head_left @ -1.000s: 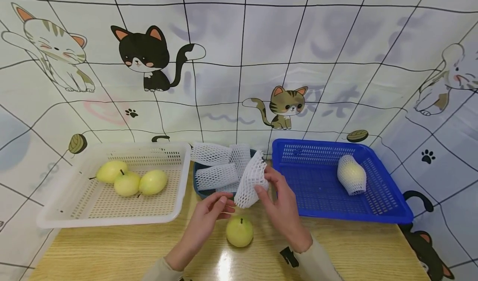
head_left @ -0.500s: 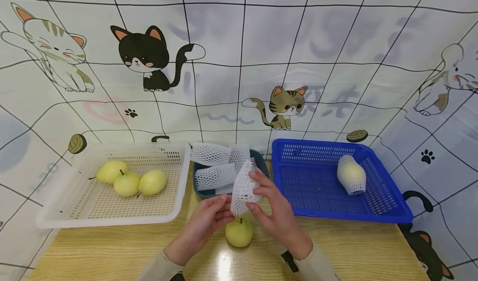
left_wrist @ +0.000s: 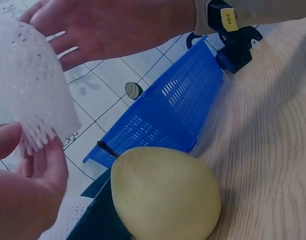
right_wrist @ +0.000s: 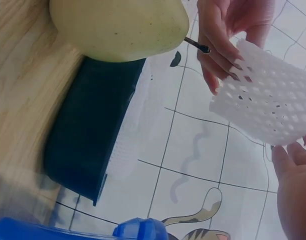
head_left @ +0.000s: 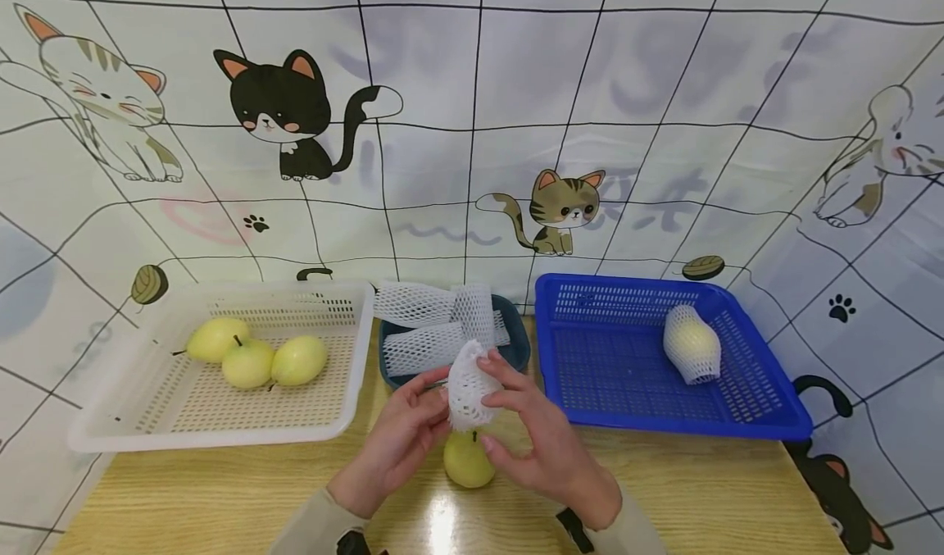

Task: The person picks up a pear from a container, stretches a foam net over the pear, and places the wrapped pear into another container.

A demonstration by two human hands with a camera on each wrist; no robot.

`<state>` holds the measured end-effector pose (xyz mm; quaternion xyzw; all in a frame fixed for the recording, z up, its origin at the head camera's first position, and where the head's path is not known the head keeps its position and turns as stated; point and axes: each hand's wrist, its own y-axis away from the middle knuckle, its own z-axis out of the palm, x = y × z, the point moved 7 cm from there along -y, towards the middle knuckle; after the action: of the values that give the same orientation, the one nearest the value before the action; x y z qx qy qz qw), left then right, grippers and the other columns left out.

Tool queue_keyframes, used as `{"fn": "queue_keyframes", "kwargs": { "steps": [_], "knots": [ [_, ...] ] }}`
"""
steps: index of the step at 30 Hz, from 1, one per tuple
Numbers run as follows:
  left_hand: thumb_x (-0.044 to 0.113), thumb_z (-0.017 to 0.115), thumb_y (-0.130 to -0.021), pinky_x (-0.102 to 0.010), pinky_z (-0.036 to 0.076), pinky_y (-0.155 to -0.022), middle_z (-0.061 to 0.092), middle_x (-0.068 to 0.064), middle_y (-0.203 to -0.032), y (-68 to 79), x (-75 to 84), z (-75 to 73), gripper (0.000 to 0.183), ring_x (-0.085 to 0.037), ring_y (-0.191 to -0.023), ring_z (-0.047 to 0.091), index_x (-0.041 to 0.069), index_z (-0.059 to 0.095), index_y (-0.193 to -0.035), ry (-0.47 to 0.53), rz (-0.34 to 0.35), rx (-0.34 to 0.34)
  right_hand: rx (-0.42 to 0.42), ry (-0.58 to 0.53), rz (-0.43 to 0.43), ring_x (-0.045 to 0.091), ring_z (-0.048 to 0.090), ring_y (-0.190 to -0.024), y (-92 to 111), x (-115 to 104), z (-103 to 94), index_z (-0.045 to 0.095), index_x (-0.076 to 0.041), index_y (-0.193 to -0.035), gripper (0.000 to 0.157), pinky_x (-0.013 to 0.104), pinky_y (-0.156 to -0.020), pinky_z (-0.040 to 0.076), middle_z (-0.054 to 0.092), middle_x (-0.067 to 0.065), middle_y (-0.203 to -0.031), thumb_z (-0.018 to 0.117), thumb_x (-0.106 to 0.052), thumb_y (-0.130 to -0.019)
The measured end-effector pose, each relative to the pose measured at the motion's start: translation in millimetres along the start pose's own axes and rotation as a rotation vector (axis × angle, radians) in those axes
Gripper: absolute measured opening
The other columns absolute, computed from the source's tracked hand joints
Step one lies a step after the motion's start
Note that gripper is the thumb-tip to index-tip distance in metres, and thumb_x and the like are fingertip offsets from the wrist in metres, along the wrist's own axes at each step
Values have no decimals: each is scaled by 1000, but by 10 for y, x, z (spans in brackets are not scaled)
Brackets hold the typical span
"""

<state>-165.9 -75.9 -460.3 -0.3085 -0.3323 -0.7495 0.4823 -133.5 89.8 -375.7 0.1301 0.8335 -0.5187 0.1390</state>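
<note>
A white foam fruit net is held up between both hands, above a yellow-green pear that stands on the table. My left hand pinches the lower rim of the net; in the left wrist view its fingers reach into the mesh end with the thumb outside. My right hand rests its fingers against the net's right side, its thumb held apart from it. The pear's stem points up, close under the net. The right wrist view shows the net with its mouth spread toward the left fingers.
A white basket with 3 pears stands at left. Behind the hands, a dark teal bin holds more foam nets. At right, a blue basket contains one netted pear. A cat-patterned sheet hangs behind.
The net has come down and toward me, from over the teal bin to above the pear. My left hand has moved from beside it to pinch its rim; my right thumb has come off it.
</note>
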Motion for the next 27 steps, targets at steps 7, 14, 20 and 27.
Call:
{"fn": "queue_keyframes", "kwargs": {
  "steps": [7,14,20,27],
  "knots": [
    [-4,50,-105,-29,55,-91,64,-5,-125,-20,40,-8,58,-16,-111,64,-1,24,-157,34,62,-97,249,-319,52,37,47,-142,45,93,-200,52,21,-119,27,42,-118,37,53,29,-145,49,8,-95],
    [-6,53,-103,-30,53,-96,63,-5,-129,57,83,105,54,-16,-115,62,9,37,-152,-48,179,-346,294,-316,492,26,61,-127,141,333,-290,55,13,-131,32,33,-102,52,60,26,-137,40,15,-103],
    [-3,55,-104,-32,53,-97,62,-4,-130,104,93,216,55,-17,-115,63,15,37,-153,-110,224,-447,92,-330,726,25,61,-127,234,438,-87,52,5,-144,38,28,-99,53,58,26,-142,52,-1,-106],
    [-2,61,-102,-28,55,-91,65,-2,-122,88,130,235,56,-14,-108,65,7,36,-151,-253,286,-358,-9,-462,770,30,54,-136,266,423,79,49,4,-149,46,28,-106,48,52,22,-150,58,-4,-105]
  ]
}}
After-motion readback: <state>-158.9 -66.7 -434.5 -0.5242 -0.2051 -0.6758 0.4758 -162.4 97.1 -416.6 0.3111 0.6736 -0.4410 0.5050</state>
